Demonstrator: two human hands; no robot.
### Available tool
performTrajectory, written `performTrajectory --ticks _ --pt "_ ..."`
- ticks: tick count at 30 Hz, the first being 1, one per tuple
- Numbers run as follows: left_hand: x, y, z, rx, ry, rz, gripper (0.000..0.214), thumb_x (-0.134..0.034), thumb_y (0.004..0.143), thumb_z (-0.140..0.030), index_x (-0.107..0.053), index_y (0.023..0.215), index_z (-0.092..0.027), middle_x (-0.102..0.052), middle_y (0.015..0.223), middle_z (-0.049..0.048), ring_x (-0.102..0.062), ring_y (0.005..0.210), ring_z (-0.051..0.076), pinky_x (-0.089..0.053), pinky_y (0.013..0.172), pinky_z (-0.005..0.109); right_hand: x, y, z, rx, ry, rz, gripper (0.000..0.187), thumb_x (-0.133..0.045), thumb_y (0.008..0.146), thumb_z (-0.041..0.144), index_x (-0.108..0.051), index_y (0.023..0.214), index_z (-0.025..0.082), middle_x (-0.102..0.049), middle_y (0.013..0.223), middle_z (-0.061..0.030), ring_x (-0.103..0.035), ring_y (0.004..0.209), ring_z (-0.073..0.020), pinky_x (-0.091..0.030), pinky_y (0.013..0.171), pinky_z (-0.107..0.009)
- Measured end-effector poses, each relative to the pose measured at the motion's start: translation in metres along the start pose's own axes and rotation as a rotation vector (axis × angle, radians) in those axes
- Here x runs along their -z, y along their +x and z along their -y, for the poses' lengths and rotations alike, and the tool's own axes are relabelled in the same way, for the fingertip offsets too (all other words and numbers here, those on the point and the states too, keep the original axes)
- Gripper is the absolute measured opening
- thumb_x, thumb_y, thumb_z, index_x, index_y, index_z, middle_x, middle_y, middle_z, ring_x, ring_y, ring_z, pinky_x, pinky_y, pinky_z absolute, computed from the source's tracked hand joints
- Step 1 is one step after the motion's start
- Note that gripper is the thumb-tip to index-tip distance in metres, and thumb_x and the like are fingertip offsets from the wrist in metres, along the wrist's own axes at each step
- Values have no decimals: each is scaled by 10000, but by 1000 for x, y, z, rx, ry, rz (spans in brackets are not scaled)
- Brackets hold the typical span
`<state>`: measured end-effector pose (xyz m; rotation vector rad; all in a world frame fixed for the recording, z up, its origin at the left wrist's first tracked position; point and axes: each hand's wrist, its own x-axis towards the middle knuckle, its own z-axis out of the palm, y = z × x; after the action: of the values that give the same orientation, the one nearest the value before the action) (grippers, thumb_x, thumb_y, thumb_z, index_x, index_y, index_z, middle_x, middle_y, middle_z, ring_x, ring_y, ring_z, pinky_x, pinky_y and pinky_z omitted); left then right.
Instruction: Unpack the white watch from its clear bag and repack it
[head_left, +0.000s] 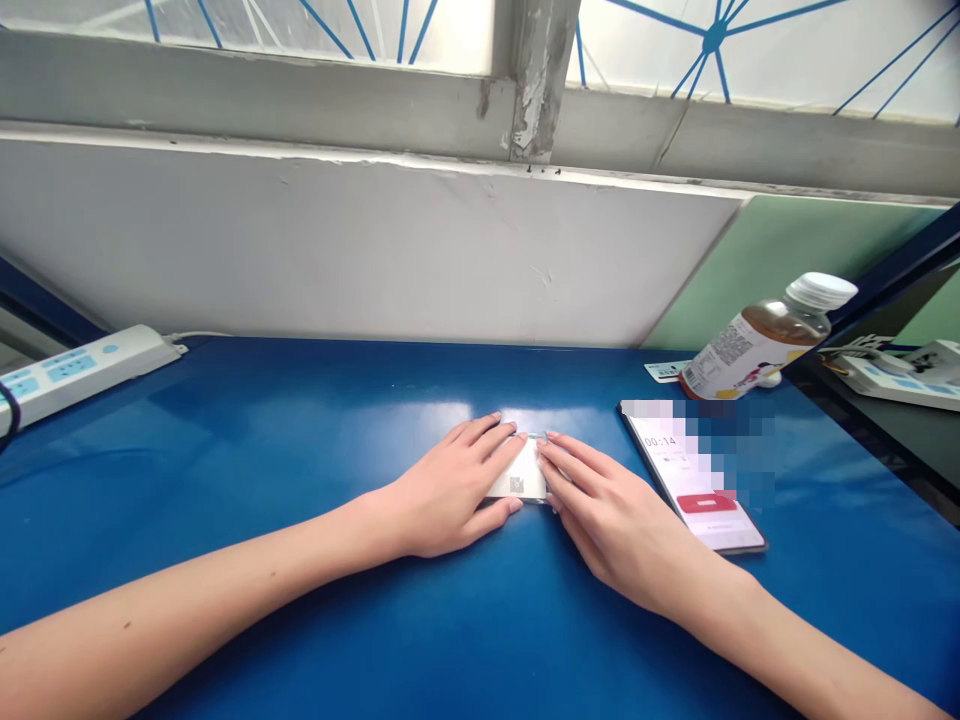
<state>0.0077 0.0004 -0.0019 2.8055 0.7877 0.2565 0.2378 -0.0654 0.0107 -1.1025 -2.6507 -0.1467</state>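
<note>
Lying on one blue desk (315,640) in the head view, one flat white packet (532,468) with one printed square code sits between two bare hands. The left hand (454,487), fingers slightly spread, covers its left part; the right hand (626,530), fingers nearly together, touches its right edge, though whether it pinches I cannot tell. Near the right hand lies one lit smartphone (694,490); behind that, one white-capped bottle (757,345) tilts beside one barcode card (664,372). Two power strips: one left (86,368), one right (904,385).
</note>
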Motion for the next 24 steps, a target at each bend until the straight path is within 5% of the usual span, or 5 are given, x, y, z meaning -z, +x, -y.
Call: performTrajectory --ticks 5,10,17,24 --pt "0 -1 0 1 11 4 626 -453 993 -453 -365 1493 -85 -422 1513 212 -324 1437 383 -295 1169 535 2 1 3 55 -84 36 526 -466 806 -5 -527 1316 -115 -548 1375 -338 -461 1349 -441 -469 1100 -530" --pt "0 -1 -1 -4 -20 -19 603 -464 988 -441 -379 1477 -98 -449 1495 207 -340 1431 375 -311 1159 534 2 1 -1 -42 62 15 470 -426 914 48 -513 1375 20 -555 1427 -229 -406 1416 -336 -475 1107 -471" --pt "0 0 -1 2 7 -6 625 -452 991 -450 -364 1487 -80 -438 1503 207 -328 1435 377 -295 1171 519 -4 2 2 30 -32 -22 505 -457 853 12 -525 1350 -45 -570 1378 -294 -447 1377 -393 -474 1102 -514" --pt "-4 -2 -2 113 3 -41 776 -480 955 -577 -288 1509 -68 -312 1573 240 -239 1485 375 -295 1175 515 -13 1 -3 -39 17 -173 337 -487 952 125 -628 1243 30 -697 1234 -197 -615 1228 -331 -555 1027 -454"
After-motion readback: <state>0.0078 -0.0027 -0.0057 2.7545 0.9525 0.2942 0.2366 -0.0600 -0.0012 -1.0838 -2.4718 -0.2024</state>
